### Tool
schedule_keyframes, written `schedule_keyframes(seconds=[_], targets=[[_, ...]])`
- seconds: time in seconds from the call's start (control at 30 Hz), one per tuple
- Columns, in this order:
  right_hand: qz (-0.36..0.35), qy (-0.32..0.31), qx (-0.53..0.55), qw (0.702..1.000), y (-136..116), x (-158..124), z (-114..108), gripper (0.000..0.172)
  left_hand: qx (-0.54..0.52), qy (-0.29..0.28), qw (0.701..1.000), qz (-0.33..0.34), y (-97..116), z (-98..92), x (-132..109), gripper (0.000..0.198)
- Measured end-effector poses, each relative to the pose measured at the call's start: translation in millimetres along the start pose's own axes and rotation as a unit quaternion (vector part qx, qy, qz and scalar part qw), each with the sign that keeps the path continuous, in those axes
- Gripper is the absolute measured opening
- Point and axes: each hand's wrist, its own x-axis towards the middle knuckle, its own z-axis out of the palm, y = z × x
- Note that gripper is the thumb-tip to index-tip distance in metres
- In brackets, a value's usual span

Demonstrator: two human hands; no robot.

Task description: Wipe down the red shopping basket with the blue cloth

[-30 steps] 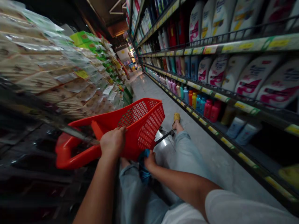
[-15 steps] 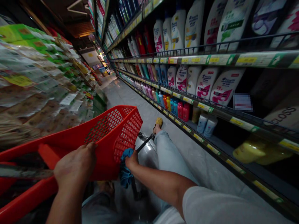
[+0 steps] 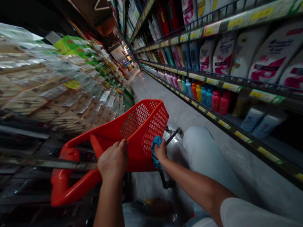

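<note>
A red plastic shopping basket (image 3: 142, 123) with mesh sides is tipped on its side in a shop aisle. My left hand (image 3: 114, 159) grips its upper rim, fingers curled over the edge. Pressed against the basket's outer mesh wall is a blue cloth (image 3: 155, 151), which my right hand (image 3: 161, 152) is closed on. A dark metal pull handle (image 3: 172, 136) of the basket sticks out just beyond the cloth. My knee in pale trousers (image 3: 203, 148) is raised to the right of the basket.
Shelves (image 3: 236, 86) of white, pink and coloured bottles run along the right. Stacked packets (image 3: 59, 91) fill the shelving on the left. The grey tiled aisle floor (image 3: 163, 94) stretches away ahead.
My right hand with the cloth has moved up the basket's side wall. My right leg has bent, so the knee is raised and the foot is out of sight. The view has swung.
</note>
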Motion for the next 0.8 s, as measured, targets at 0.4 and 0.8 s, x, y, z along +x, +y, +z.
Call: schedule_keyframes(seconds=[0.4,0.8], targets=[[-0.102,0.04,-0.034,0.993,28,46,-24,0.039,0.039,0.086,0.995,0.016,-20,15.0,-20,0.044],[-0.092,0.054,0.07,0.992,1,29,-33,0.038,0.006,0.071,0.992,-0.104,-42,22.7,-27,0.058]])
